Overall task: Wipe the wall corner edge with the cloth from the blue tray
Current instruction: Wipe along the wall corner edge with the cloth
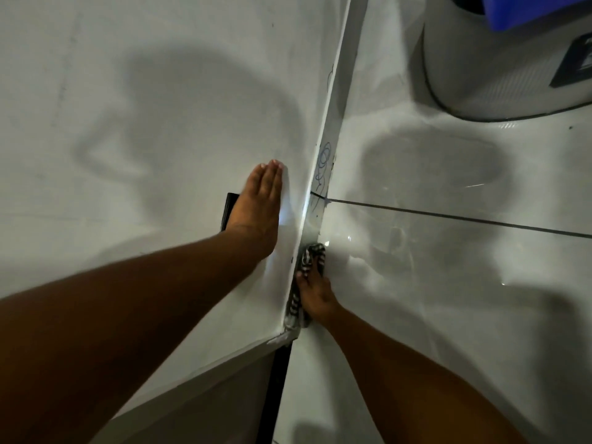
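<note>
The wall corner edge (pixel 323 145) runs as a pale strip from the top centre down to the lower middle, with blue pen scribbles on it. My right hand (pixel 315 296) presses a black-and-white striped cloth (pixel 309 257) against the lower part of this edge. My left hand (pixel 259 203) lies flat on the white wall (pixel 144 91) just left of the edge, fingers together and holding nothing. A corner of the blue tray (pixel 525 11) shows at the top right.
A white cylindrical appliance (pixel 499 78) stands on the glossy tiled floor (pixel 448 267) at the top right, under the tray. A dark grout line (pixel 448 216) crosses the floor. A black object (pixel 229 213) peeks from behind my left hand.
</note>
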